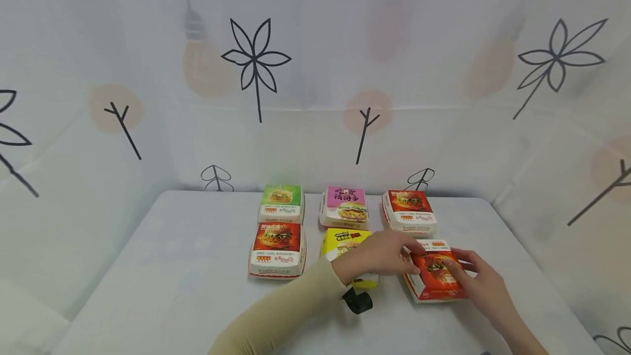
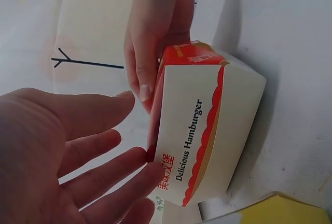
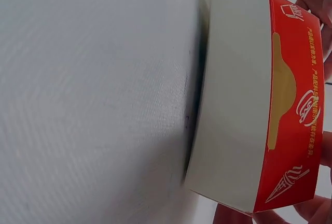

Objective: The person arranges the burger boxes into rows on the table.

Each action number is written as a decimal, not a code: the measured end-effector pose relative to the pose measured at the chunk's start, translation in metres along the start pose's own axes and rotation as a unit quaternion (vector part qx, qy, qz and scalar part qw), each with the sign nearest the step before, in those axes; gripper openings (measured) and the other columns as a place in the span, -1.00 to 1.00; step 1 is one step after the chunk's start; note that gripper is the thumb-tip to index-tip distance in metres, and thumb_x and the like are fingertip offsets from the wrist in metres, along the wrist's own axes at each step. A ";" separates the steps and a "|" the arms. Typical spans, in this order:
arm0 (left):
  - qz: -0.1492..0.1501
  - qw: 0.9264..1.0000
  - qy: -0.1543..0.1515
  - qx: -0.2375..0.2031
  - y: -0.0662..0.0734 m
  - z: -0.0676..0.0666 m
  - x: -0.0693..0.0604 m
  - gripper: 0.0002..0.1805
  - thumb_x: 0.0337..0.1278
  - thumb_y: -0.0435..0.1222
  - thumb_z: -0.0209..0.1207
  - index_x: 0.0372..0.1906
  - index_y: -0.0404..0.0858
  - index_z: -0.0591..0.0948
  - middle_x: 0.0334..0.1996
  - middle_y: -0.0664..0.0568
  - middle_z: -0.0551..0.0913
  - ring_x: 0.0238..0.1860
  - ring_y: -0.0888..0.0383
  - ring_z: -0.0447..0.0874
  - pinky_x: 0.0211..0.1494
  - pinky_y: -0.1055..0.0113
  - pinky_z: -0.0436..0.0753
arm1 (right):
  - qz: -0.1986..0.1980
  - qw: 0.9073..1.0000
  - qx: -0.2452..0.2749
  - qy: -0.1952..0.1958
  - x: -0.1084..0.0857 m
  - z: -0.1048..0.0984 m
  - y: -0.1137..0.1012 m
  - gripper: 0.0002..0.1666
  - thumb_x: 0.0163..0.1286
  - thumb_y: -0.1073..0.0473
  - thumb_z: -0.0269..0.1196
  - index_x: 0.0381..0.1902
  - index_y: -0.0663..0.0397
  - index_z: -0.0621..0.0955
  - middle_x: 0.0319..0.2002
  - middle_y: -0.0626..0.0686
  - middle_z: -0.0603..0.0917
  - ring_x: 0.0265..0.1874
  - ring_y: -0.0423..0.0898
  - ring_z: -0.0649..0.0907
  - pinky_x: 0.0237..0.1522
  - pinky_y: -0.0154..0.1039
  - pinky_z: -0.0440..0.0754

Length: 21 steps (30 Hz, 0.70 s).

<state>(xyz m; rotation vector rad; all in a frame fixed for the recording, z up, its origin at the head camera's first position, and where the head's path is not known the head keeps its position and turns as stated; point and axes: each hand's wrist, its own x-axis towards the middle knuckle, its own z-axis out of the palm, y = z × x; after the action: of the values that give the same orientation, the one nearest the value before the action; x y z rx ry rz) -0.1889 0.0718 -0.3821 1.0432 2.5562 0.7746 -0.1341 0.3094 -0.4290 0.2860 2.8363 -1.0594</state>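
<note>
A red-topped hamburger box [image 1: 436, 278] with white sides lies at the front right of the table, its lid down. My right hand [image 1: 485, 284] holds it by the right side, thumb over the top and fingers around the edge. From the left my left hand [image 1: 382, 253] reaches to the same box. In the left wrist view the left hand's fingers [image 2: 111, 169] are spread and loosely bent, fingertips at the box's lettered side. The right wrist view shows the box's white front wall [image 3: 233, 99] and red lid edge, with right-hand fingers partly visible at the lower edge.
A yellow box [image 1: 345, 239] lies partly under my left forearm. Behind stand a green box [image 1: 281, 196], a pink box [image 1: 345, 207] and another red box [image 1: 409, 210]. One more red box [image 1: 277, 251] sits at front left. A patterned cloth [image 1: 305, 70] hangs behind the table.
</note>
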 end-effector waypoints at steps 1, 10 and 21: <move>-0.002 1.000 0.000 0.000 0.000 0.001 0.000 -0.54 0.17 -0.03 0.36 0.20 0.16 0.63 -0.05 0.45 0.61 -0.19 0.44 0.44 -0.17 0.56 0.44 | 0.001 1.000 0.001 0.004 -0.001 0.001 0.000 0.03 0.40 -0.46 0.03 0.42 0.29 0.27 0.29 0.47 0.36 0.21 0.39 0.38 0.02 0.17 0.60; -0.015 1.000 0.009 0.021 -0.002 0.004 -0.002 -0.40 0.01 0.00 0.46 0.24 0.19 0.59 0.06 0.41 0.58 -0.06 0.42 0.44 -0.07 0.52 0.47 | 0.015 0.998 -0.015 0.053 -0.003 -0.002 0.004 -0.11 0.45 -0.35 0.09 0.34 0.34 0.43 0.26 0.50 0.40 0.22 0.41 0.36 0.11 0.33 0.45; -0.028 0.994 0.019 0.103 0.002 0.014 0.002 -0.39 -0.04 0.09 0.45 0.22 0.25 0.60 0.23 0.42 0.48 0.18 0.43 0.38 0.06 0.47 0.49 | -0.044 0.998 -0.002 0.052 0.000 -0.005 0.001 -0.15 0.40 -0.19 0.26 0.32 0.41 0.43 0.39 0.45 0.26 0.34 0.44 0.25 0.18 0.29 0.42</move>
<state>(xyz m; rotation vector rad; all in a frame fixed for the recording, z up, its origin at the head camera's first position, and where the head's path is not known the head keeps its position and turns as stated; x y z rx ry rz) -0.1830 0.0795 -0.3928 1.0177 2.7306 0.5286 -0.1344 0.3141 -0.4260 0.2244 2.9693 -1.0843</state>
